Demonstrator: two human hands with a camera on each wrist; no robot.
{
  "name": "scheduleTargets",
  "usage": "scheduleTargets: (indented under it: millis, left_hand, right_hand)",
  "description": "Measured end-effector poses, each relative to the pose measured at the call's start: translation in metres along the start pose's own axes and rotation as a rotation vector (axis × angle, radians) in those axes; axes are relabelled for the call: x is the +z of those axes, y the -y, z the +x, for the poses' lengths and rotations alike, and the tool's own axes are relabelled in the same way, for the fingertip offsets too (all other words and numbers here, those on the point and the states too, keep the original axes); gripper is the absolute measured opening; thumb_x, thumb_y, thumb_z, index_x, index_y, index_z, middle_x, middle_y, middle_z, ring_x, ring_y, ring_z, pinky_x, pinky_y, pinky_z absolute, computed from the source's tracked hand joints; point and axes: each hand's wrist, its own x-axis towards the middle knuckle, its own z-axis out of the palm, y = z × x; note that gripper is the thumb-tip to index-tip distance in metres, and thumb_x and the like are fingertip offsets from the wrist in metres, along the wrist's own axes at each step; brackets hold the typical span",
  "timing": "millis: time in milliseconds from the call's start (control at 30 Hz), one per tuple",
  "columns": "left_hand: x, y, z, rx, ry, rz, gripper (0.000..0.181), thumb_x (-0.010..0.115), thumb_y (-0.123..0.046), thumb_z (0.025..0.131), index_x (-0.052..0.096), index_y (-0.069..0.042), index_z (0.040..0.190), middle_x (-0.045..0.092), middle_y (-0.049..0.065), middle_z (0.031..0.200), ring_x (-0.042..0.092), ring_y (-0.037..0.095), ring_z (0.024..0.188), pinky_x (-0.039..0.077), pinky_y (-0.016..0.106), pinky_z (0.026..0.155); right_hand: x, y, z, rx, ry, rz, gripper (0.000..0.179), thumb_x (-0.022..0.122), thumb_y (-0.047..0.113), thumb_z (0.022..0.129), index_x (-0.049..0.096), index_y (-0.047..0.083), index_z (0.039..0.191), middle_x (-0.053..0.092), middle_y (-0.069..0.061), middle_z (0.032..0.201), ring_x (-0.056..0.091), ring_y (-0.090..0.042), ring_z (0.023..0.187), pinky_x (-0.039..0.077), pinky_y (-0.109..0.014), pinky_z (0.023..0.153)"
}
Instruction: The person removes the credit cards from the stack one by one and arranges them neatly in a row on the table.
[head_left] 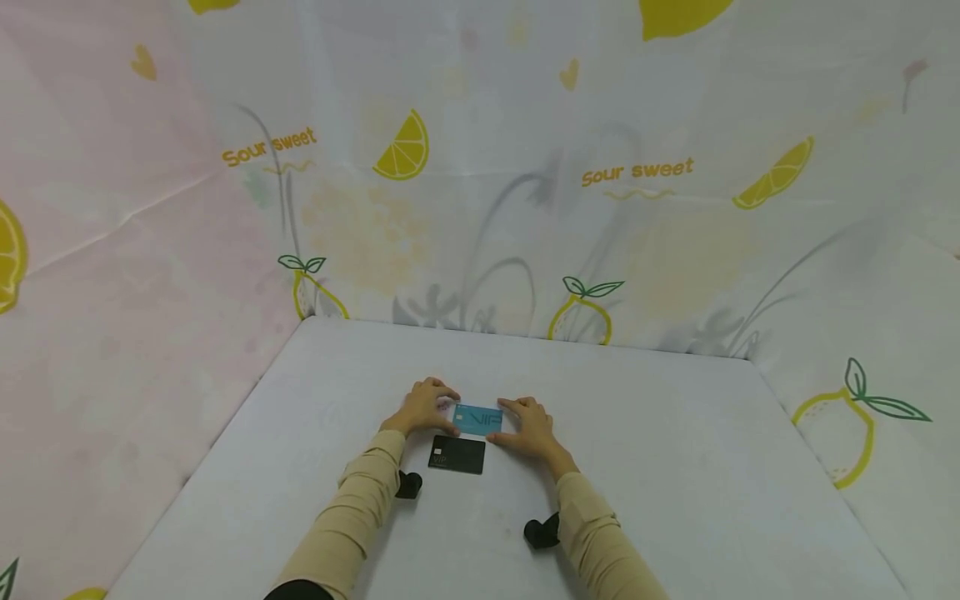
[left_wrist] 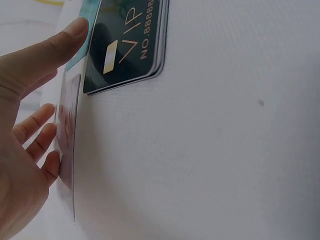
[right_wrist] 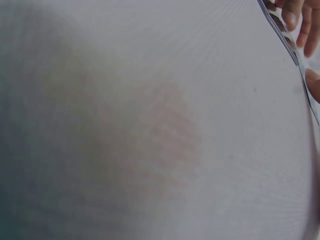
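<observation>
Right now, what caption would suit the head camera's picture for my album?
A blue card between left hand and right hand, with a black card in front, on a white table.

Soft, dim light greys the tabletop (head_left: 712, 467), blurred at the right-wrist view's left.

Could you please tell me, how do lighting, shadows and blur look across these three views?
Head: soft light, faint shadows beside the sleeves; the blue card appears small. Left wrist: lettering on the black card reads clearly, with dim reflections on its glossy face. Right wrist: a blurred pinkish-yellow patch of unclear cause mid-frame, darkening leftward across the white tabletop.
</observation>
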Motion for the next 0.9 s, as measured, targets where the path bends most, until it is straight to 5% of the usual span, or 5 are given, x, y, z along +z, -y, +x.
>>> scheduleTargets:
  millis: [367,900]
  left_hand:
    - [0.003,0.011,-0.007,0.099,-0.075,-0.161,0.071,0.087,-0.025,0.064,0.058,-0.001,0.124,0.053,0.024,0.126,0.045,0.043,0.117,0.037,0.056,0.097]
    - [-0.011,0.007,-0.014,0.185,-0.209,-0.158,0.068,0.085,-0.024,0.066,0.058,0.001,0.123,0.055,0.024,0.125,0.047,0.043,0.116,0.038,0.055,0.095]
  right_hand:
    - [0.002,-0.004,-0.001,0.007,-0.009,0.058,0.065,0.074,0.037,0.078,0.053,0.011,0.133,0.05,-0.02,0.122,0.047,-0.034,0.109,0.033,-0.052,0.083]
    - [0.005,-0.004,-0.002,0.002,-0.026,0.071,0.065,0.074,0.037,0.078,0.053,0.01,0.133,0.052,-0.02,0.121,0.048,-0.032,0.105,0.032,-0.048,0.08]
